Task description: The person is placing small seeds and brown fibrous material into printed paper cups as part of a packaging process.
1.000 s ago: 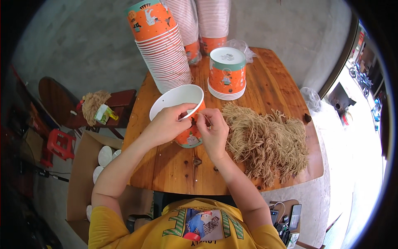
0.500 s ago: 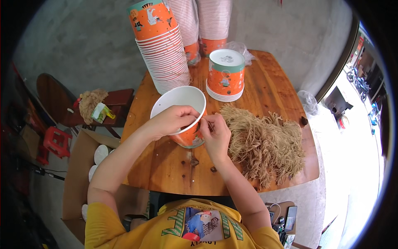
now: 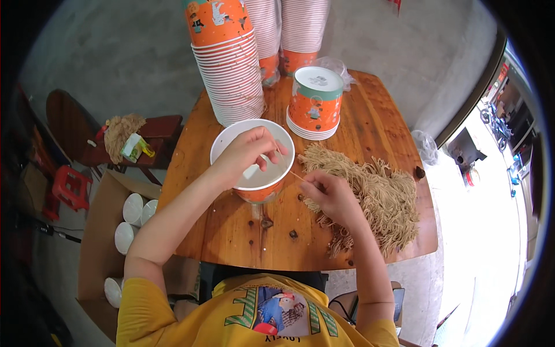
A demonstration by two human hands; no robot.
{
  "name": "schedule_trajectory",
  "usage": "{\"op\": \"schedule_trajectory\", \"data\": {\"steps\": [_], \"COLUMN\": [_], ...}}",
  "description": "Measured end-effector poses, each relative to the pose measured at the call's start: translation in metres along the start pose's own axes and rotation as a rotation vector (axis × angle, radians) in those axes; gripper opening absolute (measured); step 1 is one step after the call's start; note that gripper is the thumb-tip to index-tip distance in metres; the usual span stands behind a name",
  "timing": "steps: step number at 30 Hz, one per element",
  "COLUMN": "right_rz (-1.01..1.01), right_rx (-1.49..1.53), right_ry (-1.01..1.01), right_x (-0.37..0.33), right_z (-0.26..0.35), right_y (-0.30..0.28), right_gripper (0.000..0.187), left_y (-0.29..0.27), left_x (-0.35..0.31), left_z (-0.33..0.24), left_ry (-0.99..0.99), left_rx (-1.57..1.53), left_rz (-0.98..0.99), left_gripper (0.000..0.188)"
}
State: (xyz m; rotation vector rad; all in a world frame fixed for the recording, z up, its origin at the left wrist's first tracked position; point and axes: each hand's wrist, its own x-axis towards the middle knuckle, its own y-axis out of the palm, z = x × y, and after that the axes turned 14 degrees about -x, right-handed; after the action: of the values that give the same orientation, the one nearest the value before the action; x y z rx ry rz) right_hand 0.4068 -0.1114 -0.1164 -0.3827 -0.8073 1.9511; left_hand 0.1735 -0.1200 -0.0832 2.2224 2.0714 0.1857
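- While the left forearm (image 3: 173, 225) is slanted up from the lower left, the left hand (image 3: 251, 153) is held back-upward over the mouth of the orange paper bucket (image 3: 254, 181), wrist bent, fingers curled narrow about a thin tan strand (image 3: 295, 175).
- The right hand (image 3: 329, 194), right of centre, is raised on a forearm angled from the lower right; the strand is pinched between its thumb and forefinger.
- The strand is stretched slantwise across the bucket's right rim.
- The bucket is stood upright near the centre of the frame, on the wooden table (image 3: 231, 243).
- Tan yarn (image 3: 384, 202) is spread beside the right hand, at centre right.
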Motion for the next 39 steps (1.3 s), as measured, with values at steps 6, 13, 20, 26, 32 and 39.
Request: {"op": "schedule_trajectory", "data": {"steps": [6,13,20,26,32,39], "right_rz": [0.112,0.175,0.393,0.823,0.602,0.299], "right_rx": [-0.027,-0.021,-0.52,0.0,0.407,0.268], "right_ry": [-0.211,-0.293,-0.386,-0.162,-0.168,-0.167], "right_x": [0.014,0.046,0.086,0.124,0.131,0.108], "right_z": [0.035,0.041,0.079,0.084,0.085,0.031], "right_y": [-0.029,-0.033,-0.048,-0.053,-0.037,-0.037], "right_gripper": [0.016,0.016,0.026,0.022,0.013,0.015], "left_y": [0.009,0.023,0.009,0.019,0.019,0.023], "left_x": [0.006,0.001,-0.002,0.0,-0.003,-0.003], "left_z": [0.015,0.016,0.017,0.016,0.019,0.013], "left_ry": [-0.115,-0.139,-0.189,-0.104,-0.165,-0.172], "left_rx": [-0.118,-0.059,-0.144,-0.086,0.034,-0.085], "left_rz": [0.134,0.18,0.189,0.191,0.222,0.306], "left_gripper": [0.012,0.011,0.009,0.013,0.015,0.017]}}
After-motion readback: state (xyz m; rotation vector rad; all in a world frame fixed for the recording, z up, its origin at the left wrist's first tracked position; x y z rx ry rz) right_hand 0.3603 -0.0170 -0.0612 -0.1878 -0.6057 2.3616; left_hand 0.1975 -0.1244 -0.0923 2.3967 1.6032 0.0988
